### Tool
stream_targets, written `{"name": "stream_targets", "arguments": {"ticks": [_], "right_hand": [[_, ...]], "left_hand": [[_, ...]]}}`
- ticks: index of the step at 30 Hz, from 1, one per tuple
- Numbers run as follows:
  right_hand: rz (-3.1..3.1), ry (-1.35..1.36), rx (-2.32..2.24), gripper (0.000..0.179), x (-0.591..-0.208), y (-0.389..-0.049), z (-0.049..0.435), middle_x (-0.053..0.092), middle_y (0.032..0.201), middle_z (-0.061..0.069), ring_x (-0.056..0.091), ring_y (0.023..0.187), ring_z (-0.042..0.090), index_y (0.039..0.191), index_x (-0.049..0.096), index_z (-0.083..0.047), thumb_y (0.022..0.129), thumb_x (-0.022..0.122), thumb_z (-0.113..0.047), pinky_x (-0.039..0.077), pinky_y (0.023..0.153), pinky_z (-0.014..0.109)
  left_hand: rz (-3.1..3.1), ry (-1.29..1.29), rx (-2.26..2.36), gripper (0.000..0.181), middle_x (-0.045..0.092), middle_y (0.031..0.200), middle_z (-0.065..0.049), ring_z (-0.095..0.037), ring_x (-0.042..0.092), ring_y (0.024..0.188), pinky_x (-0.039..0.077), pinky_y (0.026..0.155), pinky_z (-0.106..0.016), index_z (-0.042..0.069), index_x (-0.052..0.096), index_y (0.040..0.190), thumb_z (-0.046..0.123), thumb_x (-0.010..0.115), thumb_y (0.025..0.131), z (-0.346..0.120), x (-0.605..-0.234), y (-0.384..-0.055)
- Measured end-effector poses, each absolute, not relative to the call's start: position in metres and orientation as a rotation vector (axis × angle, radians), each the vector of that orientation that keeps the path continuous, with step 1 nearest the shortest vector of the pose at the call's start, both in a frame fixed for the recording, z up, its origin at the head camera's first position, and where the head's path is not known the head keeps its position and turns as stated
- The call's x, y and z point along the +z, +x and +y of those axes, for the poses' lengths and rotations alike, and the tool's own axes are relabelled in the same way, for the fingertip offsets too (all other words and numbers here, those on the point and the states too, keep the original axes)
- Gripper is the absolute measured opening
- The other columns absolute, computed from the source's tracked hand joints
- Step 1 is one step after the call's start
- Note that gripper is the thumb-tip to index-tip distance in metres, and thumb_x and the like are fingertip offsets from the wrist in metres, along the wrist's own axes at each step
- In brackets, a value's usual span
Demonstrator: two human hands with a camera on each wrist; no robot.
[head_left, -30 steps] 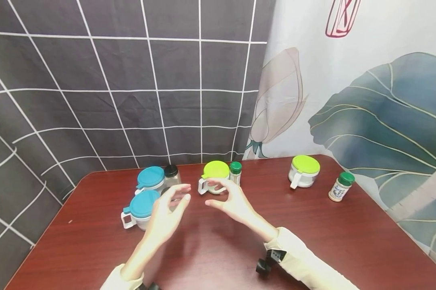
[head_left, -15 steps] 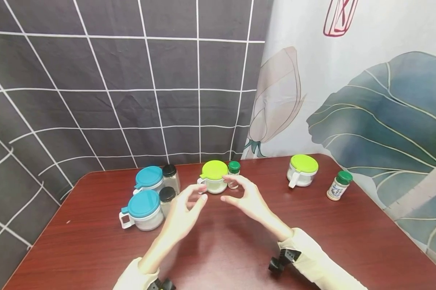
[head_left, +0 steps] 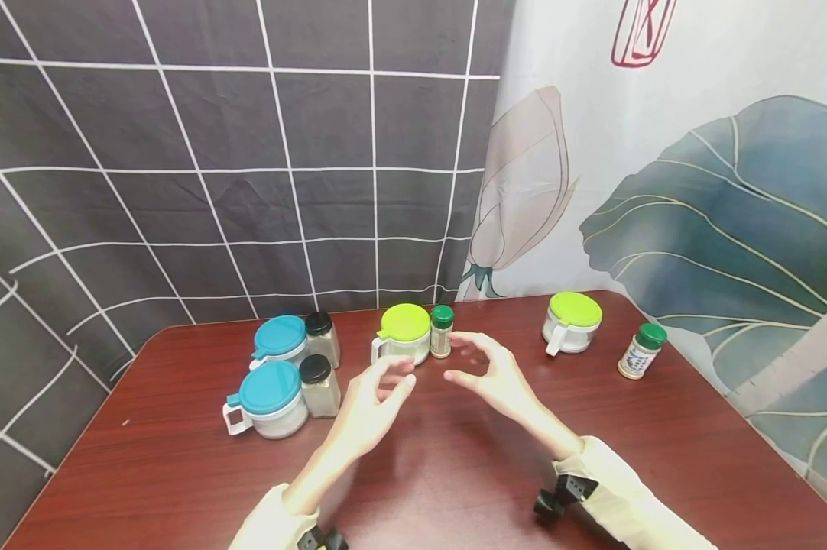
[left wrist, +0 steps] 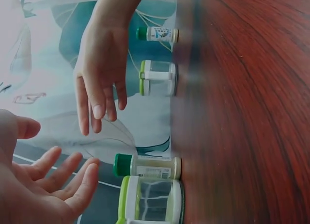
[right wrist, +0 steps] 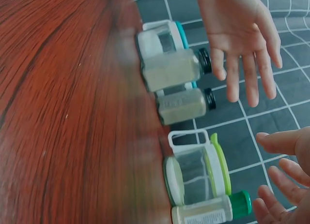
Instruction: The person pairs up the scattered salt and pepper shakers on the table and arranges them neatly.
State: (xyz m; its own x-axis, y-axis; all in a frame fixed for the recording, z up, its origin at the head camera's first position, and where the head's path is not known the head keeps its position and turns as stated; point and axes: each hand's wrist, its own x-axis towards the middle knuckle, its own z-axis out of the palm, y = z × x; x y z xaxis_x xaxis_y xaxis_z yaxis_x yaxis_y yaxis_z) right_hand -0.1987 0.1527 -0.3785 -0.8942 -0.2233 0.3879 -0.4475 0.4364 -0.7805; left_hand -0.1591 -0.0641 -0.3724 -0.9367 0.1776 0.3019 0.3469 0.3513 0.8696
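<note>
Both hands hover above the table with nothing in them, fingers relaxed and slightly bent. My left hand (head_left: 372,409) is in front of a jar with a lime-green lid (head_left: 405,324) and right of a black-capped shaker (head_left: 320,386). My right hand (head_left: 499,382) is nearest a green-capped spice bottle (head_left: 442,332), which stands beside that jar. In the left wrist view the green-capped spice bottle (left wrist: 154,167) is beyond the left fingers, apart from them. The right wrist view shows the lime-lidded jar (right wrist: 193,173) with its white handle, away from the right fingers.
At the left stand two blue-lidded jars (head_left: 270,388) and another black-capped shaker (head_left: 322,340). Farther right are a second lime-lidded jar (head_left: 573,322) and another green-capped bottle (head_left: 642,351). The dark red table (head_left: 413,489) ends at a hanging grid-patterned cloth (head_left: 331,198).
Both hands have moved to the right, staying apart from each other. The black-capped shakers and the middle green-capped bottle have come into fuller view. The jars and bottles stay in place.
</note>
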Motion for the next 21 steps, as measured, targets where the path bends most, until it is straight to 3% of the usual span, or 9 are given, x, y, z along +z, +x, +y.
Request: {"name": "stream_targets", "arguments": {"ticks": [8,21], "right_hand": [[-2.467,0.526,1.406,0.053,-0.38,-0.199,0.169,0.068,0.118,0.006,0.063,0.105,0.023,0.126,0.06,-0.012,0.077,0.079,-0.01,0.05,0.091,0.038],[-2.493,0.442,1.34,0.054,-0.381,-0.202,0.197,0.068,0.116,0.007,0.061,0.103,0.021,0.127,0.058,-0.011,0.077,0.079,-0.011,0.049,0.089,0.039]], "left_hand": [[-2.512,-0.496,-1.701,0.031,0.066,0.121,-0.011,-0.026,0.066,0.106,0.053,0.089,-0.043,0.008,0.06,0.122,0.017,0.061,0.092,-0.056,-0.371,-0.164],[-2.492,-0.586,-1.735,0.035,0.066,0.118,-0.016,-0.03,0.067,0.105,0.052,0.09,-0.044,0.004,0.058,0.125,0.017,0.061,0.092,-0.036,-0.371,-0.173]]}}
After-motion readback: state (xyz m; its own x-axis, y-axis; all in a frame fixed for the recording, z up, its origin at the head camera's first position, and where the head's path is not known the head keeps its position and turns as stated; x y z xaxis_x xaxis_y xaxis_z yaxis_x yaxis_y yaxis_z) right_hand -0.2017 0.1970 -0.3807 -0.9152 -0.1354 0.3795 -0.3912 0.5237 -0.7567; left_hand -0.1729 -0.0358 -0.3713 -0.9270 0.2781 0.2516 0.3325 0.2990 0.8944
